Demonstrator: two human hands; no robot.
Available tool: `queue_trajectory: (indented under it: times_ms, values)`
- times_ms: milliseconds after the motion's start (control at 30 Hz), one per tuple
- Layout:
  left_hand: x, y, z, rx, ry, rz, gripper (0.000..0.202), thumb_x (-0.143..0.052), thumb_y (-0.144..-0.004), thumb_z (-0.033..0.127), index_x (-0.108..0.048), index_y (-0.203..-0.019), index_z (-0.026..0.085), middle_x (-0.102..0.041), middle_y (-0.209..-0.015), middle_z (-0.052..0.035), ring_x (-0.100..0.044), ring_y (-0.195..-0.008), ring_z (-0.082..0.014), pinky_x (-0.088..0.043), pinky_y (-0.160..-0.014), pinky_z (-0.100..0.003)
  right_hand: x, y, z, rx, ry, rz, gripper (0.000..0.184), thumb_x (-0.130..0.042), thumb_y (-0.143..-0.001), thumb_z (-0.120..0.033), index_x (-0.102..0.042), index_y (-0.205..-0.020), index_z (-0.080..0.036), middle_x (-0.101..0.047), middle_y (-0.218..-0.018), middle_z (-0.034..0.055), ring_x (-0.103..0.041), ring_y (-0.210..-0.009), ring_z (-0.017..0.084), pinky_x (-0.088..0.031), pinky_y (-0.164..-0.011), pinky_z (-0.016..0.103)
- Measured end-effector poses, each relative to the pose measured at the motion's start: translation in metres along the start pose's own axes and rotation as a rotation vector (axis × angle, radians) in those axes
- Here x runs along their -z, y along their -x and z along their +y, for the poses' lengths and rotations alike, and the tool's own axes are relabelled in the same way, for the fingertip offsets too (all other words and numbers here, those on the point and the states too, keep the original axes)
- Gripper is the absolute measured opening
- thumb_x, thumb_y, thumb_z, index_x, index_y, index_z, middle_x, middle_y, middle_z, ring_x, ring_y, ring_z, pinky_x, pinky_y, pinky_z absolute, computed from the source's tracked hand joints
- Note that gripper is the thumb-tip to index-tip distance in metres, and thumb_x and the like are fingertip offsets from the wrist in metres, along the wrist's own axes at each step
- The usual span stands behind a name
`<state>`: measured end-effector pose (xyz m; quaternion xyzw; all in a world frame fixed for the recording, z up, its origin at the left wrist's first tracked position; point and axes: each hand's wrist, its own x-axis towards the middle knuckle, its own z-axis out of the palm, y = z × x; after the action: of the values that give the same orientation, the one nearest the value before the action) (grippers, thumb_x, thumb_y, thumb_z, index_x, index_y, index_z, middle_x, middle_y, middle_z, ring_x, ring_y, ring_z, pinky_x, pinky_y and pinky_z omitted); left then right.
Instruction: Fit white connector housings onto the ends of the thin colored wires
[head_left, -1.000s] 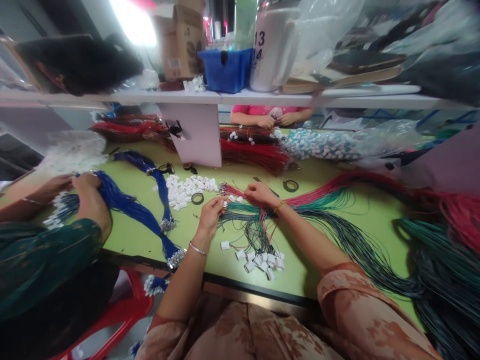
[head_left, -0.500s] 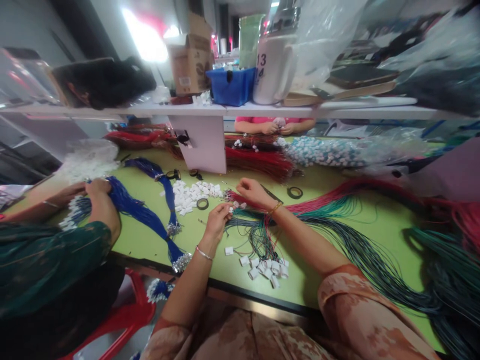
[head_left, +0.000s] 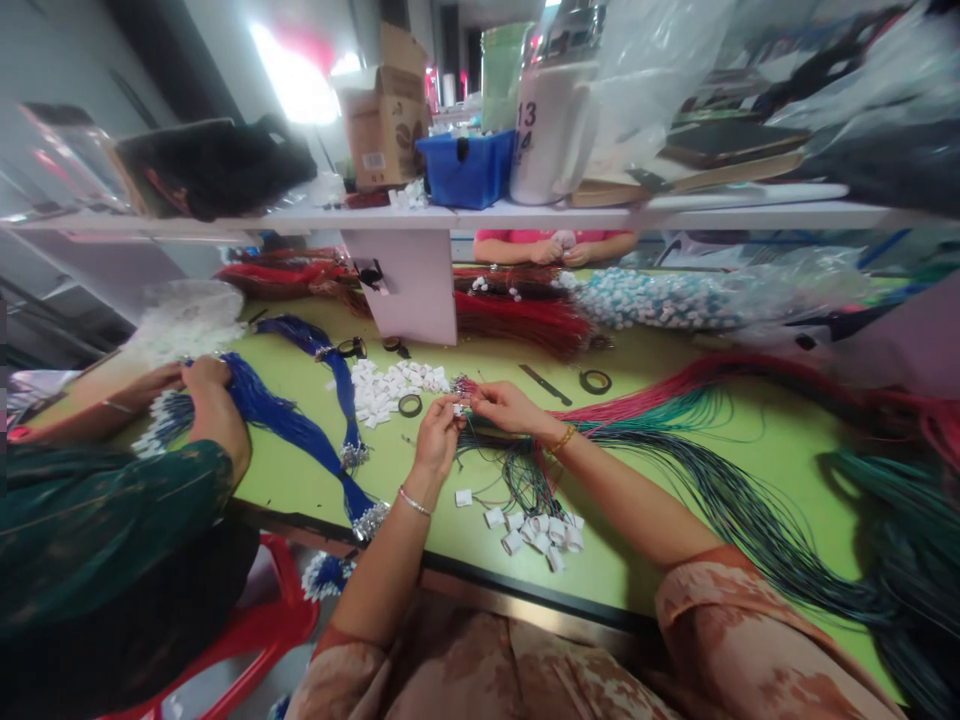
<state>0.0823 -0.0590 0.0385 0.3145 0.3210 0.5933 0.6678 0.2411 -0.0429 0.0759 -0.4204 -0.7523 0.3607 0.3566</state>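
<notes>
My left hand (head_left: 436,432) and my right hand (head_left: 505,405) meet over the green table (head_left: 420,470). The left hand's fingers pinch a small white connector (head_left: 457,408). The right hand's fingers are closed on thin wire ends at that connector. These wires belong to a bundle of red, green and dark wires (head_left: 675,430) running off to the right. A loop of the same wires ends in a cluster of white connectors (head_left: 541,530) near the table's front edge. A pile of loose white connectors (head_left: 391,387) lies just left of my hands.
A person on the left in a dark green sleeve (head_left: 97,520) handles blue wire bundles (head_left: 300,430). Another person's hands (head_left: 559,250) work across the table. Tape rings (head_left: 595,381), red wire bundles (head_left: 517,315) and a white shelf support (head_left: 409,275) stand beyond. A red stool (head_left: 247,625) is below left.
My right hand has come down and left from the red wires, meeting my left hand at the white connector. The view has shifted slightly.
</notes>
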Motion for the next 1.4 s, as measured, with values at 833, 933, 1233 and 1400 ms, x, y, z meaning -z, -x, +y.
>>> queue_trajectory:
  times_ms: [833, 933, 1233, 1400]
  values:
    - [0.001, -0.002, -0.014, -0.045, -0.182, 0.082, 0.035, -0.081, -0.063, 0.036, -0.074, -0.088, 0.014, -0.068, -0.073, -0.0028, -0.050, -0.057, -0.0068, -0.040, -0.056, -0.021, -0.007, 0.011, 0.003, 0.079, 0.135, -0.008, 0.021, -0.048, -0.082, -0.029, -0.046, -0.065, -0.017, -0.044, -0.060, -0.0041, -0.034, -0.056, 0.009, -0.026, -0.055, 0.022]
    - [0.000, -0.001, -0.013, -0.086, -0.301, 0.070, 0.034, -0.076, -0.068, 0.039, -0.074, -0.091, 0.014, -0.068, -0.073, -0.0034, -0.050, -0.055, -0.0080, -0.042, -0.056, -0.023, -0.007, 0.013, 0.003, 0.050, 0.150, 0.019, 0.021, -0.051, -0.079, -0.029, -0.046, -0.063, -0.017, -0.045, -0.059, -0.0042, -0.033, -0.055, 0.008, -0.025, -0.054, 0.022]
    - [-0.041, 0.070, -0.023, -1.021, -1.052, -0.756, 0.020, -0.053, -0.087, 0.017, -0.066, -0.102, 0.018, -0.066, -0.097, -0.0094, -0.060, -0.089, -0.0167, -0.049, -0.079, -0.030, 0.018, 0.005, -0.001, -0.089, -0.060, -0.096, 0.029, -0.052, -0.085, -0.041, -0.057, -0.074, -0.015, -0.054, -0.064, -0.0013, -0.043, -0.058, 0.010, -0.034, -0.057, 0.022]
    - [-0.058, 0.098, -0.049, -0.987, -1.327, -1.368, 0.026, -0.055, -0.090, 0.032, -0.062, -0.111, 0.019, -0.066, -0.097, -0.0097, -0.060, -0.084, -0.0168, -0.048, -0.073, -0.028, -0.021, 0.013, 0.002, -0.095, 0.448, -0.235, 0.012, -0.056, -0.081, -0.024, -0.064, -0.081, -0.015, -0.065, -0.079, 0.0047, -0.051, -0.068, 0.013, -0.035, -0.063, 0.024]
